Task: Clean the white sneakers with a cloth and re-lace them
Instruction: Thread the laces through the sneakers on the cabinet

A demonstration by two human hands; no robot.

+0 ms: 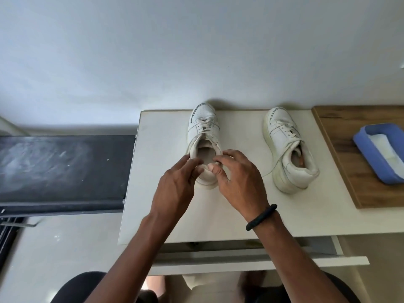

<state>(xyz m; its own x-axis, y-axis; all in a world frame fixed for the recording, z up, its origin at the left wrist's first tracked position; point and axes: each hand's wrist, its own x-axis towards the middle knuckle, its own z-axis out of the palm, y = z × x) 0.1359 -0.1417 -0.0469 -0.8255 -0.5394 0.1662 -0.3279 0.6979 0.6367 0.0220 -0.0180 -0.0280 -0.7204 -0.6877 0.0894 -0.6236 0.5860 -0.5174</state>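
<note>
White leather, both shoes, on the white worktop. I'm using the left sneaker as reference. It sits toe away from me and heel toward me, with its laces threaded through the eyelets.

Both hands are on its heel collar.
- **Left hand:** fingers on the collar's left side, thumb on the back of the heel. It reads as a light pinch.
- **Right hand:** thumb on the heel back, index hooked over the collar edge, the other fingers spread loosely over the collar's right side. Black band on that wrist.
- Neither hand holds anything else.

The right sneaker stands to the right of the reference shoe, well apart, toe angled away. It is laced too, with a loose lace end trailing on the worktop toward the reference shoe. Further right is a wooden board carrying a blue tray, with the folded white cloth lying in it.

My read is that this is the very start: taking hold of the first shoe, with no wiping or unlacing done. The next move calls for either lifting the shoe by the heel or walking the fingers forward to the knot to pull the laces out. The cloth is out of reach of this grip. The right hand has to let go and reach across the right sneaker, leaving the left to steady the shoe alone.
</note>
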